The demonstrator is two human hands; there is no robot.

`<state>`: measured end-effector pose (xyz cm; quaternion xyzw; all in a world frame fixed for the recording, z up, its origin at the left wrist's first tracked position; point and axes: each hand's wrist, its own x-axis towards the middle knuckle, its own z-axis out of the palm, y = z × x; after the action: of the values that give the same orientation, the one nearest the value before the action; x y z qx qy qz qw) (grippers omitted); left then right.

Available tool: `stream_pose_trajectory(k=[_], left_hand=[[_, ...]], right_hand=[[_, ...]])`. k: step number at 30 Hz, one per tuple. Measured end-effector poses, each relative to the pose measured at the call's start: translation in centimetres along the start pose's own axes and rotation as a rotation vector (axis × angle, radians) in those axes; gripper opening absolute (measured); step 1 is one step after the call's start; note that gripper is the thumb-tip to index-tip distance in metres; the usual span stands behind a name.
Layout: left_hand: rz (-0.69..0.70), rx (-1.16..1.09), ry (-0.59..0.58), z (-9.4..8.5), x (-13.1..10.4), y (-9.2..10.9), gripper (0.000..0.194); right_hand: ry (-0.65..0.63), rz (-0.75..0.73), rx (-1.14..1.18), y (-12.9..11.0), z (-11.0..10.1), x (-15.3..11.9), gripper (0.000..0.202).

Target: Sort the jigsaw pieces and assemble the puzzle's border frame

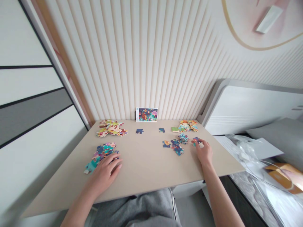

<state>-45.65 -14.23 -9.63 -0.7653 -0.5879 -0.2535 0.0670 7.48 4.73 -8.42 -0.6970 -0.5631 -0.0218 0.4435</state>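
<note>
My left hand (107,170) lies palm down with its fingers loosely stretched, partly covering a group of blue, teal and purple puzzle pieces (99,154). At the right of the table, my right hand (204,151) pinches a dark blue and red puzzle piece (195,140); a pale piece (201,145) shows by its fingers. Left of that hand lies a small heap of blue pieces (183,138), with a loose piece bearing an orange round shape (166,143) beside it. Two single dark blue pieces, one left (139,131) and one right (162,130), lie apart near the back.
A picture card (148,114) stands against the ribbed wall at the table's back edge. Yellow and cream pieces (111,127) are heaped at the back left, orange and green ones (188,125) at the back right. A bed with a grey pillow (276,135) adjoins on the right.
</note>
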Motion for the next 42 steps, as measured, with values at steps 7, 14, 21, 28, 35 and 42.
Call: stream_pose_trajectory(k=[7, 14, 21, 28, 35, 42], left_hand=[[-0.003, -0.016, 0.02, 0.1, 0.1, 0.0, 0.026], [0.0, -0.006, 0.027, -0.1, 0.1, 0.2, 0.028], [-0.004, -0.02, 0.045, -0.3, 0.3, 0.5, 0.027], [-0.017, -0.021, 0.0, -0.3, 0.2, 0.3, 0.027], [-0.004, -0.001, 0.005, -0.1, 0.2, 0.2, 0.027], [-0.006, 0.002, 0.002, -0.2, 0.2, 0.3, 0.028]], right_hand=[[-0.002, -0.047, 0.051, -0.2, 0.1, -0.2, 0.047], [-0.007, -0.051, 0.072, 0.2, 0.3, 0.0, 0.046], [0.027, -0.112, 0.179, -0.4, 0.4, -0.2, 0.046], [0.028, -0.242, 0.279, -2.0, 0.0, -0.8, 0.039], [-0.127, -0.394, 0.345, -3.9, -0.6, -1.7, 0.04], [-0.197, -0.462, 0.365, -4.9, -0.8, -2.3, 0.038]])
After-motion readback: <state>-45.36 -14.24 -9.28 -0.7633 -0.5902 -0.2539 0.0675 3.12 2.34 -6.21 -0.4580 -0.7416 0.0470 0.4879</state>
